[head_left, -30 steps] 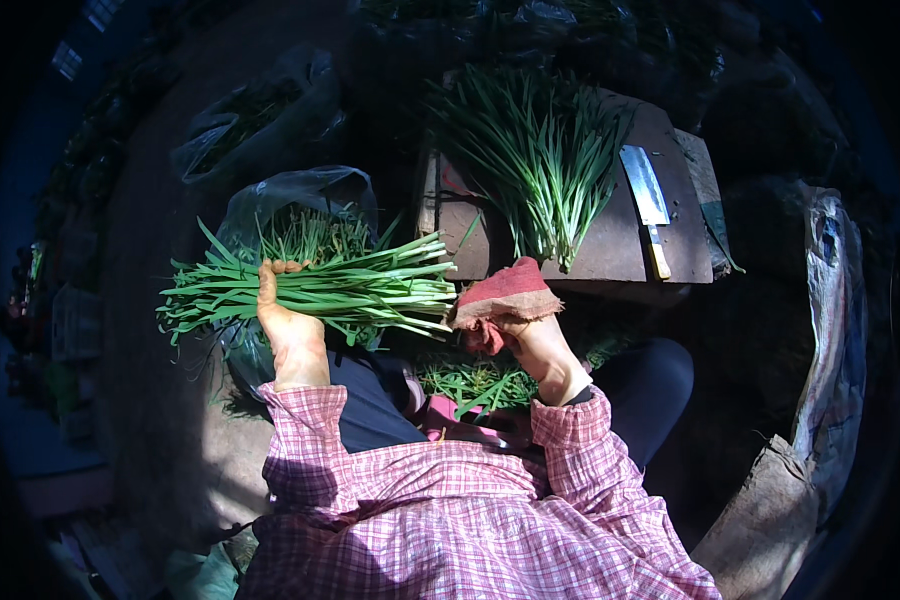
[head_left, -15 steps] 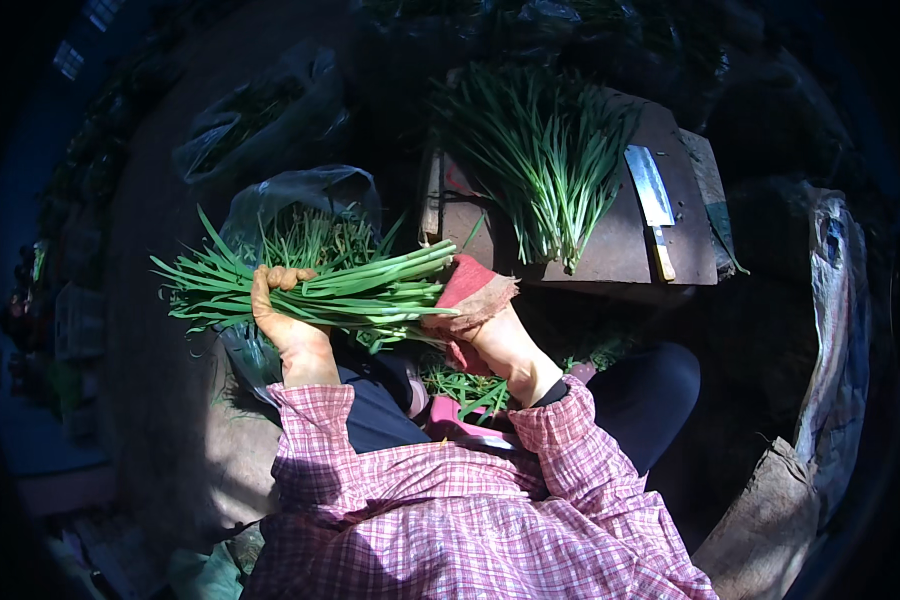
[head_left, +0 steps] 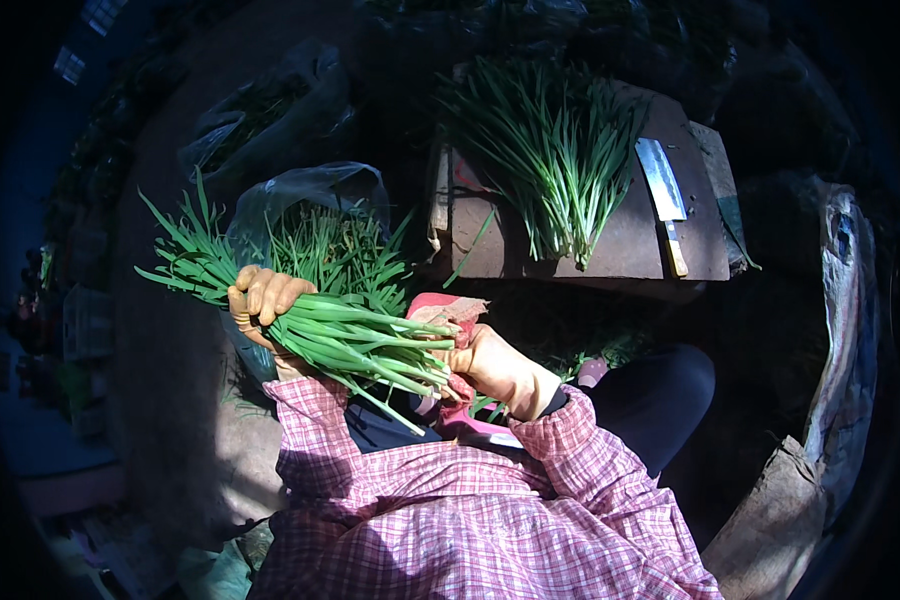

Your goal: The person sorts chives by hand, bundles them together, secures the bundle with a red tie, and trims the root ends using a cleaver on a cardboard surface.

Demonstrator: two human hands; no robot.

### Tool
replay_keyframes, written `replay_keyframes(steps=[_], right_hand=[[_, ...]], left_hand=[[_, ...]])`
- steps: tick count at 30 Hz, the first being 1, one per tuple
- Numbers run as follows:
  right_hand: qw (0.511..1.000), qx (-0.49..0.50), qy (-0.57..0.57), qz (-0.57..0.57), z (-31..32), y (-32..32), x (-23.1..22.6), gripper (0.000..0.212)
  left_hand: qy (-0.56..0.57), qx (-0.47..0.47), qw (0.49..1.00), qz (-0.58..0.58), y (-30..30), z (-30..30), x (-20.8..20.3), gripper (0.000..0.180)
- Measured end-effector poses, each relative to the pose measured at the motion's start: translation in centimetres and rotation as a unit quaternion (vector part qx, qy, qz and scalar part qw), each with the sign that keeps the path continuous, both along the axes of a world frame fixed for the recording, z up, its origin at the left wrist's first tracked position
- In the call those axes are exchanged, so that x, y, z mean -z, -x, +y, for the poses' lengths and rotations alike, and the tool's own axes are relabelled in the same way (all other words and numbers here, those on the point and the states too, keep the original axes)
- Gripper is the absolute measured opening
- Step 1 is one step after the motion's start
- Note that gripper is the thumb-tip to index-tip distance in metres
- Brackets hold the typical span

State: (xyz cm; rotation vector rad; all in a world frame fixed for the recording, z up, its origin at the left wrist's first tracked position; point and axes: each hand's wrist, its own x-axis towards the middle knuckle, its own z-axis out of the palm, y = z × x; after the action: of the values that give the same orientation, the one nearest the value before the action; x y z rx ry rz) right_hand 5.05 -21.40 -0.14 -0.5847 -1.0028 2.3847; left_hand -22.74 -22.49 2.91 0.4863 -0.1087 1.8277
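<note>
1. Bundle of green stalks [head_left: 345, 340]: clenched in left hand [head_left: 268, 300], leafy ends toward the left, pale ends toward the right.
2. Right hand [head_left: 505, 370]: grasping red cloth [head_left: 448, 306] at the pale ends; grip on the stalks themselves, impossible to tell.
3. Surface [head_left: 708, 245] beyond the hands: larger sheaf of stalks [head_left: 570, 170], cleaver [head_left: 660, 180] just beside on the right.
4. Clear plastic bag [head_left: 355, 182]: leafy greens [head_left: 320, 240] inside, behind the bundle.

Rough cloth rag [head_left: 440, 303], glossy metal blade [head_left: 660, 180]
</note>
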Motion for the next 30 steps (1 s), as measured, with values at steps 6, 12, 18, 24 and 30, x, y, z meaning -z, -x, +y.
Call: replay_keyframes(steps=[6,12,18,24,30], right_hand=[[0.979,0.121,0.087,-0.136,2.7,-6.2,-0.6,0.024],[0.861,-0.001,-0.431,-0.27,2.0,-1.4,-6.1,0.031],[0.941,0.043,-0.024,-0.334,2.6,-7.4,-4.9,0.039],[0.949,-0.004,-0.273,-0.157,1.5,-2.0,-4.2,0.044],[0.937,0.077,-0.045,-0.339,3.1,-6.9,-3.1,0.023]], left_hand=[[-0.023,-0.023,0.999,0.026,1.1,-1.5,-1.7,0.011],[0.004,0.009,0.996,0.085,-0.5,0.0,-0.8,0.014],[-0.031,-0.025,0.997,0.059,1.6,-0.9,-2.3,0.019],[0.007,0.0,0.998,0.063,-0.7,0.5,-1.9,0.014],[0.071,-0.073,0.995,0.004,4.6,-0.6,-0.7,0.011]])
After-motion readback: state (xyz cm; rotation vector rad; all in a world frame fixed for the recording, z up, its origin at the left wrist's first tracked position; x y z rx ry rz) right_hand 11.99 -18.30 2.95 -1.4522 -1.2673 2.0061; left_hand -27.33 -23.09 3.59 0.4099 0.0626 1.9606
